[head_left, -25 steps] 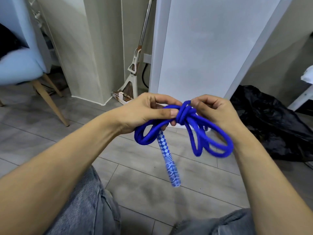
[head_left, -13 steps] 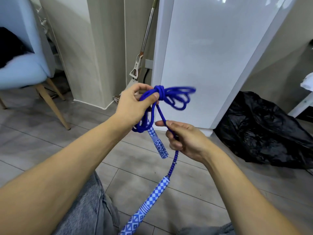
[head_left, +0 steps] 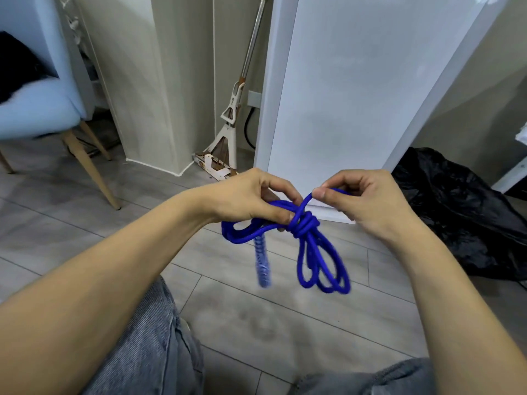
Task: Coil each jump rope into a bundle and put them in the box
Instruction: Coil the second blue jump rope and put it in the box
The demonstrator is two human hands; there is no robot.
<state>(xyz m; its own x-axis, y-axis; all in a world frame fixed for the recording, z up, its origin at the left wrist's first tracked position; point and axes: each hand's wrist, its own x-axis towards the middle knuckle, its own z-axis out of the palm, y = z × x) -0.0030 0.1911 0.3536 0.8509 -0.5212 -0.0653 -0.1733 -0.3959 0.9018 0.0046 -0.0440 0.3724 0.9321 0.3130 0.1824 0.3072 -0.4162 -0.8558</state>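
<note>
- Left hand point(head_left: 251, 201) gripped the rope point(head_left: 302, 223) bundle just left of the knot.
- Right hand point(head_left: 362, 198) pinched the strand rising from it; loops hung below.

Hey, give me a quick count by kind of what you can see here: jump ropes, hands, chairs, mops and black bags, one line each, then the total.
Jump ropes: 1, the blue jump rope, held by both hands
Hands: 2, the left hand and the right hand
Chairs: 1, the light blue chair
Mops: 1, the mop
Black bags: 1, the black bag
Total: 6
</note>
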